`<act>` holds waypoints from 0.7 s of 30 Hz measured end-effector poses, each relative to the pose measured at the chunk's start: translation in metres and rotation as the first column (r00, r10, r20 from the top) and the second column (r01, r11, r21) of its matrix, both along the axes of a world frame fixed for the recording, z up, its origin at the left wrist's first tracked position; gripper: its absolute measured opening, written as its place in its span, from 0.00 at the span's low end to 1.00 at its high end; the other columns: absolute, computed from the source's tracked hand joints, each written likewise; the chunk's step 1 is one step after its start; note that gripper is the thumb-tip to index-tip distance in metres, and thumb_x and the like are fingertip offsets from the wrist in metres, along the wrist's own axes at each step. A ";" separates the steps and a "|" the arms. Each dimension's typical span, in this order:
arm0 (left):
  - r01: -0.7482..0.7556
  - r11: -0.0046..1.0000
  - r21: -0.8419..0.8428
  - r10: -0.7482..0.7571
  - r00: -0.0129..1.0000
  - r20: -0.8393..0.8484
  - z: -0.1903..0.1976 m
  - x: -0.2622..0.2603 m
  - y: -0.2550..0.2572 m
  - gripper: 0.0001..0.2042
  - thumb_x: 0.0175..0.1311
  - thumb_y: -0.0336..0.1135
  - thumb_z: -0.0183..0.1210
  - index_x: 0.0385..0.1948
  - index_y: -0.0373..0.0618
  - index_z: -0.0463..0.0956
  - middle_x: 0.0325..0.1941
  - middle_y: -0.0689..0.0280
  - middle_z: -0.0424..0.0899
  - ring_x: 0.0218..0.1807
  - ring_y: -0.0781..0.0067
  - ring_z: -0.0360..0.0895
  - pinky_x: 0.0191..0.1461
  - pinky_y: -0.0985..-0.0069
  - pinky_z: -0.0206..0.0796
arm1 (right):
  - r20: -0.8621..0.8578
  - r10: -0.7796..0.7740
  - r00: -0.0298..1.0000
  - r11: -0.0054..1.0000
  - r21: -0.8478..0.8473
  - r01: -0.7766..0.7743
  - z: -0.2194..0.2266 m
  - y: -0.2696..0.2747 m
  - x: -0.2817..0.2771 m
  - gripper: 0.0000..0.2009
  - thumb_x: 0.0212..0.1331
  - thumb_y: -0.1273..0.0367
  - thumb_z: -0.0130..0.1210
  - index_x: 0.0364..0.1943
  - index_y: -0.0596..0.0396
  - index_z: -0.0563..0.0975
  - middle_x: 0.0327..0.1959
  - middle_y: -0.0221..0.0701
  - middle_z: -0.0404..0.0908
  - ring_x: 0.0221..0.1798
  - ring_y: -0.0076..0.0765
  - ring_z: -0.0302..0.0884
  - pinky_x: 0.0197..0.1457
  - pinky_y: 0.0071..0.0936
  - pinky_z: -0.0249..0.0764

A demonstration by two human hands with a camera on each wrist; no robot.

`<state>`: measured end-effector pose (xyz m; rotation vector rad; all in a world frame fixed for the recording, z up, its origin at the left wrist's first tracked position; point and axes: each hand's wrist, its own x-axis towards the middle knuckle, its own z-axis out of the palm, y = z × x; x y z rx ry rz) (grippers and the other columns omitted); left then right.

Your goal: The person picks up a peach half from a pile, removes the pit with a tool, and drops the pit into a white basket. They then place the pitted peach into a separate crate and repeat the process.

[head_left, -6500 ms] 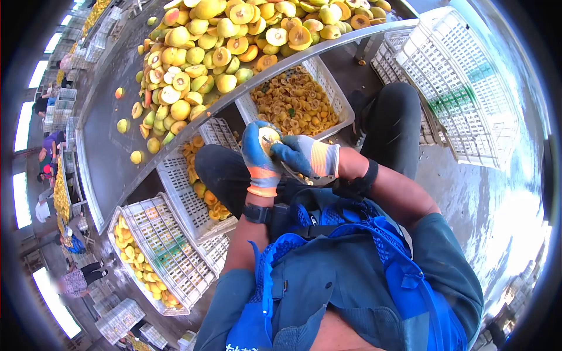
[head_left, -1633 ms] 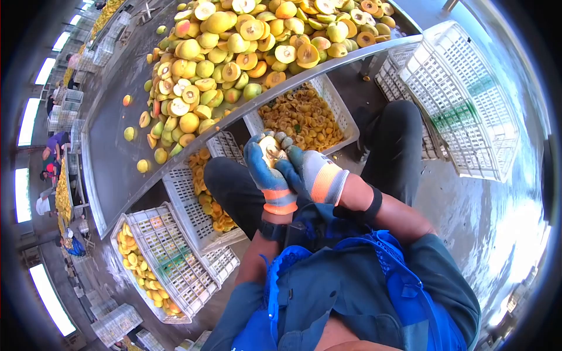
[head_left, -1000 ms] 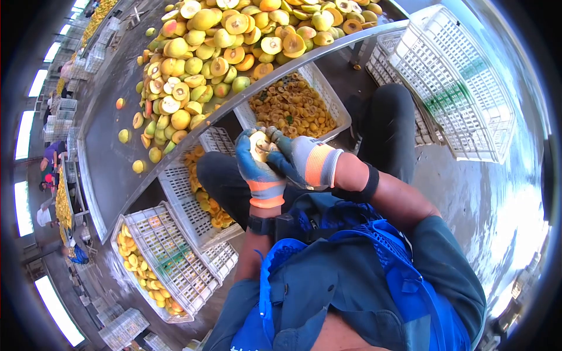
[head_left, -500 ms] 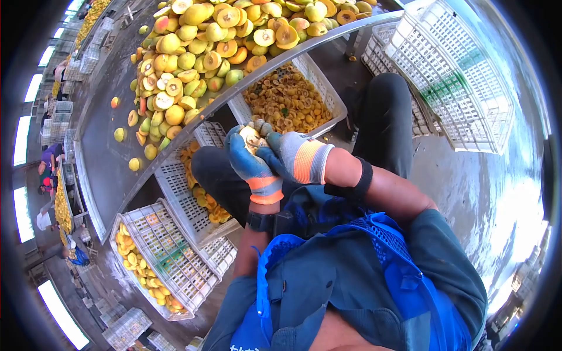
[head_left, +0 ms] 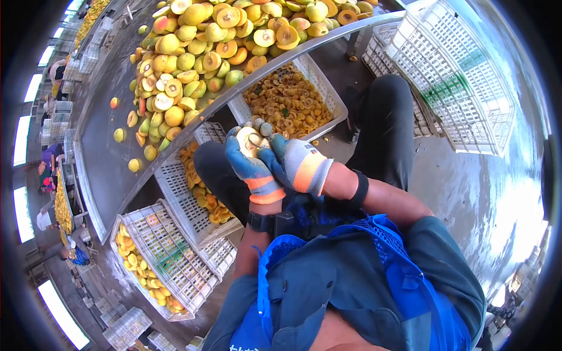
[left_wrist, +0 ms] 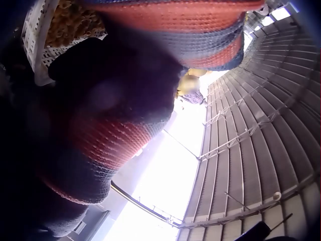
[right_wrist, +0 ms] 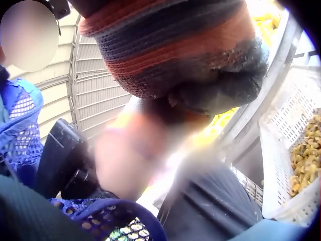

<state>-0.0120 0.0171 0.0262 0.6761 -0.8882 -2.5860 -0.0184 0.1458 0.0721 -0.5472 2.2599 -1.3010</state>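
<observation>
Gloved in blue, grey and orange, my left hand (head_left: 253, 167) holds a pale, cut-open peach half (head_left: 249, 142) above the lap, its cut face upward. My right hand (head_left: 297, 164), in a matching glove, is curled close against the fruit's right side. Between its fingers and the peach half shows a thin, dark, curved tool (head_left: 257, 144); the rest of it is hidden in the glove. In the left wrist view the glove's striped cuff (left_wrist: 200, 37) covers the fruit. The right wrist view shows the right glove (right_wrist: 185, 55) with curled fingers, and the fruit is hidden.
A metal table (head_left: 102, 152) bears a heap of halved peaches (head_left: 193, 58). Under its edge stands a crate (head_left: 336, 111) of small brownish pieces. Crates with yellow halves stand left, including a tilted one (head_left: 175, 257). Stacked white crates (head_left: 456, 82) stand right. Other people are far left.
Both hands stay together around the peach half. Over the last half second the right wrist has turned and dropped slightly, and more of the fruit's cut face shows. The head view has shifted a little.
</observation>
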 end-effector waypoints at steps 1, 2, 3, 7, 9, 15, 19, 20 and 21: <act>0.032 0.999 0.025 -0.031 0.999 -0.018 -0.001 0.000 -0.002 0.16 0.73 0.48 0.48 0.46 0.44 0.73 0.43 0.52 0.83 0.41 0.56 0.81 0.46 0.62 0.77 | 0.007 0.008 1.000 1.000 -0.006 -0.008 -0.002 -0.001 -0.001 0.24 0.76 0.54 0.45 0.62 0.60 0.73 0.32 0.55 0.84 0.36 0.67 0.84 0.42 0.56 0.79; 0.024 0.999 -0.022 -0.025 0.999 -0.033 -0.001 0.000 -0.001 0.16 0.73 0.48 0.48 0.47 0.44 0.74 0.44 0.52 0.83 0.42 0.56 0.81 0.46 0.63 0.77 | 0.013 0.015 1.000 1.000 -0.012 -0.015 -0.003 -0.001 -0.002 0.24 0.76 0.54 0.45 0.62 0.60 0.73 0.32 0.55 0.84 0.36 0.67 0.84 0.42 0.55 0.79; 0.015 0.998 -0.069 -0.018 0.999 -0.049 -0.002 0.001 0.001 0.17 0.73 0.48 0.48 0.47 0.45 0.74 0.44 0.53 0.83 0.43 0.57 0.81 0.47 0.63 0.77 | 0.032 0.037 0.999 0.999 0.010 -0.037 -0.003 -0.001 -0.004 0.24 0.76 0.54 0.45 0.62 0.60 0.73 0.33 0.56 0.84 0.37 0.67 0.84 0.42 0.55 0.79; 0.000 0.995 -0.097 -0.003 0.999 -0.036 0.003 0.006 0.008 0.17 0.73 0.48 0.48 0.49 0.45 0.74 0.47 0.52 0.83 0.44 0.57 0.81 0.51 0.62 0.77 | 0.065 0.082 0.994 0.996 -0.033 -0.080 -0.007 0.001 -0.009 0.25 0.76 0.54 0.45 0.61 0.62 0.74 0.34 0.56 0.84 0.39 0.66 0.85 0.44 0.53 0.79; -0.014 0.997 -0.071 0.010 0.999 -0.052 0.000 0.007 0.009 0.17 0.74 0.48 0.47 0.49 0.45 0.74 0.47 0.52 0.83 0.45 0.56 0.82 0.52 0.61 0.78 | 0.050 0.087 0.995 0.987 -0.139 -0.079 -0.020 0.001 -0.010 0.25 0.76 0.54 0.45 0.60 0.63 0.74 0.33 0.56 0.84 0.39 0.65 0.85 0.44 0.53 0.79; 0.007 0.989 -0.146 -0.003 1.000 0.026 -0.004 0.004 0.006 0.18 0.75 0.49 0.46 0.50 0.46 0.74 0.49 0.55 0.82 0.50 0.56 0.81 0.58 0.61 0.76 | 0.053 0.140 0.989 0.983 0.112 -0.145 0.006 0.002 -0.018 0.24 0.76 0.55 0.46 0.59 0.64 0.74 0.34 0.56 0.85 0.40 0.65 0.85 0.44 0.53 0.79; -0.047 0.948 -0.314 0.044 0.999 -0.019 -0.004 0.003 0.008 0.18 0.75 0.49 0.46 0.52 0.46 0.73 0.51 0.56 0.82 0.55 0.56 0.80 0.64 0.60 0.74 | 0.027 -0.006 1.000 0.980 -0.198 0.012 -0.018 -0.006 -0.007 0.18 0.77 0.57 0.50 0.50 0.60 0.79 0.33 0.50 0.85 0.37 0.57 0.86 0.42 0.43 0.80; -0.050 0.945 -0.322 0.046 0.999 -0.017 -0.002 0.005 0.008 0.18 0.76 0.49 0.46 0.52 0.46 0.73 0.51 0.56 0.82 0.55 0.56 0.80 0.64 0.60 0.74 | 0.050 -0.004 0.999 0.968 -0.251 0.017 -0.023 -0.006 -0.005 0.18 0.77 0.57 0.49 0.50 0.60 0.79 0.33 0.50 0.85 0.37 0.57 0.86 0.42 0.43 0.80; -0.054 0.944 -0.325 0.050 0.999 -0.020 0.001 0.006 0.009 0.18 0.76 0.49 0.46 0.53 0.46 0.73 0.52 0.56 0.82 0.55 0.57 0.80 0.64 0.60 0.74 | 0.069 0.000 0.998 0.954 -0.298 0.021 -0.026 -0.006 -0.005 0.18 0.78 0.57 0.49 0.50 0.60 0.79 0.33 0.50 0.85 0.37 0.57 0.86 0.42 0.43 0.80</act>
